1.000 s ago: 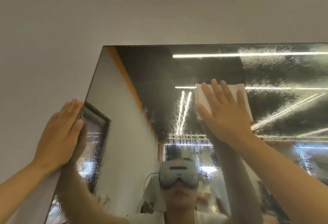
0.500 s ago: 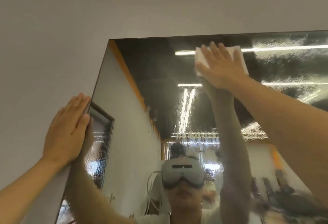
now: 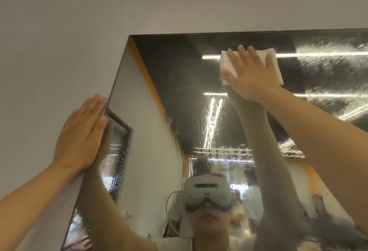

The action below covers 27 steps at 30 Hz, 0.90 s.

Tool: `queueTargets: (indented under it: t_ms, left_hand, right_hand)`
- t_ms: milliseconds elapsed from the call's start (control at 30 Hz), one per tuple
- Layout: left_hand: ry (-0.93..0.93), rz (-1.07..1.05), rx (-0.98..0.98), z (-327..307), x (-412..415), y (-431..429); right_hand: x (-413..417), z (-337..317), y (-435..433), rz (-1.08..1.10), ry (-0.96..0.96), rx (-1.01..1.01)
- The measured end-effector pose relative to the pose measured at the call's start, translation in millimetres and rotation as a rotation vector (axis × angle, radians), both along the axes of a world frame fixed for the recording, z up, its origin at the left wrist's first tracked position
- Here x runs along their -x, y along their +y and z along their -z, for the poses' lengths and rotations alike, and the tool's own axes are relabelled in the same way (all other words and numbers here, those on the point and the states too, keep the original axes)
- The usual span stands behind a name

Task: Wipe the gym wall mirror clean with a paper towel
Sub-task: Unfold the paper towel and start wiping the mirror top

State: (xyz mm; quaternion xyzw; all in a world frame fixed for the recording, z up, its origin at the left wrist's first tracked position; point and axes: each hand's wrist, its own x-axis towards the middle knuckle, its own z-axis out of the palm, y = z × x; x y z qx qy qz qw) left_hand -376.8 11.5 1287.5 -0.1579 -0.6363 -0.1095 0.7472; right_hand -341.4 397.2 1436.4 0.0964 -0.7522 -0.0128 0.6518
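Right hand, fingers straight and spread, presses the paper towel flat against the mirror near its top edge. Left hand, fingers straight and together, rests flat on the mirror's left edge, holding nothing.

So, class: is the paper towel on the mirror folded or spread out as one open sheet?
Folded, it seems: the paper towel is a compact, thick-edged rectangle barely wider than the right hand pressing it on the mirror.
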Motion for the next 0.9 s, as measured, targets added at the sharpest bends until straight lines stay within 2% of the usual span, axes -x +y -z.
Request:
queueTargets:
  t_ms: [67,367,567,633,700,900]
  left_hand:
    - [-0.076,-0.002,-0.046,-2,-1,-1]
    - [-0.094,-0.062,-0.105,-1,-13,10]
    - [-0.053,-0.078,-0.078,-3,2,-1]
    - [-0.104,-0.068,-0.091,-5,13,-10]
    - [-0.049,-0.056,-0.103,-6,24,-15]
    - [-0.016,-0.026,-0.011,3,-13,2]
  right_hand:
    - [1,19,-4,-0.001,0.003,-0.028]
    - [9,79,-19,-0.027,0.054,-0.041]
    - [9,65,-24,-0.026,0.065,-0.029]
    - [7,54,-27,-0.025,0.056,-0.027]
    - [6,39,-30,-0.014,0.052,-0.024]
    - [0,-14,-40,-0.013,0.011,-0.017]
